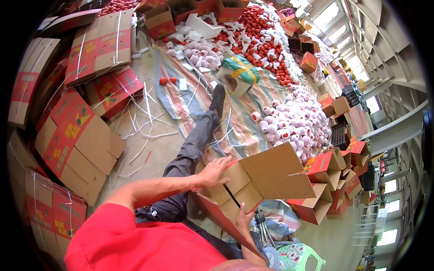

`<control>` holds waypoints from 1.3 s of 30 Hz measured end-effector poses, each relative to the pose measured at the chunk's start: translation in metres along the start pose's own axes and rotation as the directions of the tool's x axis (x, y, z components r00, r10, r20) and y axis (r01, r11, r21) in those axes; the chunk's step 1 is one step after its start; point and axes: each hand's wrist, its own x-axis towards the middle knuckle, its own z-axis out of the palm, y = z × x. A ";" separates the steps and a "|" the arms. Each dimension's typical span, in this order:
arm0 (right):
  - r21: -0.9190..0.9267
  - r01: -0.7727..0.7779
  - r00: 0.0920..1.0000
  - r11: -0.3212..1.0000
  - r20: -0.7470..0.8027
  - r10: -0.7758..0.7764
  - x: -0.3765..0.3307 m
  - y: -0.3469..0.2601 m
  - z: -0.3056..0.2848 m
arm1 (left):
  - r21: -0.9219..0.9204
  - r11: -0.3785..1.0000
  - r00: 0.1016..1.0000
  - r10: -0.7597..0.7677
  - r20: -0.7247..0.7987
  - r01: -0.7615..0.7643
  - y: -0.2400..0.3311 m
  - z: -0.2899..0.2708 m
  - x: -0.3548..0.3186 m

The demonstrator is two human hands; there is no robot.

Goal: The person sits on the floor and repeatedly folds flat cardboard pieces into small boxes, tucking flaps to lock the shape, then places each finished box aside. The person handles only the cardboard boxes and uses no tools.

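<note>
In front of me a cardboard box [275, 174] stands opened out, plain brown inside and red outside, with one large flap spread to the right. A dark gap [233, 196] runs between the panels at its bottom. My left hand [214, 173] holds the box's left edge, fingers stretched along the wall and thumb toward the inside. At the near side, my right hand [244, 218] grips the box with its thumb up against the inner panel; its other fingers are hidden by the cardboard.
Flat bundled cartons [81, 144] lie at the left, with loose white straps [147, 110] beside them. Foam-netted fruit [294, 119] and bare red fruit [271, 47] are heaped on a striped tarp [181, 95]. Open boxes [316, 198] stand at right, a green stool [300, 257] near me.
</note>
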 end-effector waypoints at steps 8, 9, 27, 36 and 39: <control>0.066 -0.006 1.000 0.998 0.010 0.006 -0.019 -0.008 0.009 | -0.335 0.888 0.918 0.375 0.130 -0.316 0.151 -0.115 0.063; 0.072 -0.012 1.000 0.997 0.021 0.011 -0.022 -0.009 0.013 | -0.354 0.871 0.909 0.402 0.112 -0.342 0.169 -0.126 0.067; 0.117 -0.001 0.997 0.993 -0.080 0.011 0.024 0.010 -0.020 | -0.168 0.896 0.860 0.443 0.255 -0.412 0.328 -0.138 0.223; 0.131 -0.014 0.998 0.991 -0.057 0.021 0.022 0.004 -0.013 | 0.023 0.935 0.896 0.333 0.294 -0.355 0.334 -0.128 0.256; 0.107 0.006 0.998 0.994 -0.066 0.001 0.022 0.014 -0.008 | 0.112 0.946 0.916 0.257 0.309 -0.303 0.328 -0.136 0.245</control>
